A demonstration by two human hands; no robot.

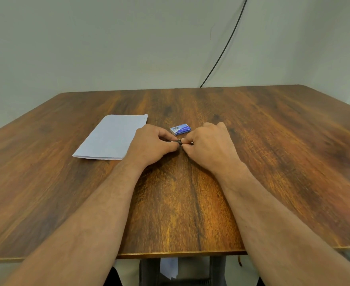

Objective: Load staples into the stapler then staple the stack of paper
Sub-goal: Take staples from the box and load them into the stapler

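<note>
Stapler (179,143) mostly hidden at frame centre, pinched between left hand (151,146) and right hand (208,147), staple box (180,130) just behind, paper stack (112,137) left of centre.

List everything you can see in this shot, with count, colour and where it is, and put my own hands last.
Table: one, brown wood grain, fills the view.
Stack of paper: one, white, on the table, left of the hands.
Staple box: one, blue and white, on the table just beyond the hands.
Small object: one, dark metallic, pinched between both hands; mostly hidden, cannot tell what it is.
Cable: one, black, down the wall behind the table.
Left hand: one, fingers curled on the small object.
Right hand: one, fingers curled on the same object.
</note>
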